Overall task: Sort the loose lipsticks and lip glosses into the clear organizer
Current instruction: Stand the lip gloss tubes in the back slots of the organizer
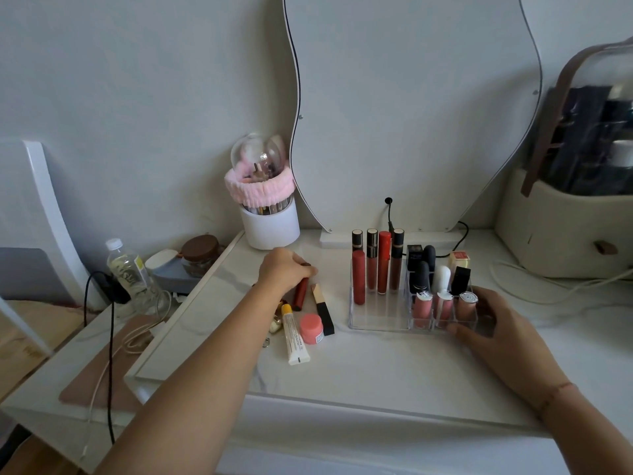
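The clear organizer (376, 322) stands on the white vanity top, holding several upright lip glosses (371, 265) at its left and lipsticks (423, 272) at its right. My right hand (493, 323) grips the organizer's front right corner. My left hand (284, 269) reaches to the loose pile and closes its fingers on the top of a dark red lipstick tube (300, 294) that still lies on the table. Beside it lie a black and gold lipstick (322, 308), a white tube with a yellow cap (294, 335) and a small pink jar (311, 328).
A white brush holder with a pink headband (269, 207) stands behind the pile, next to a wavy mirror (411, 108). A domed cosmetics case (575, 207) sits at the far right. A water bottle (128, 269), cables and a jar lie on the lower shelf at left.
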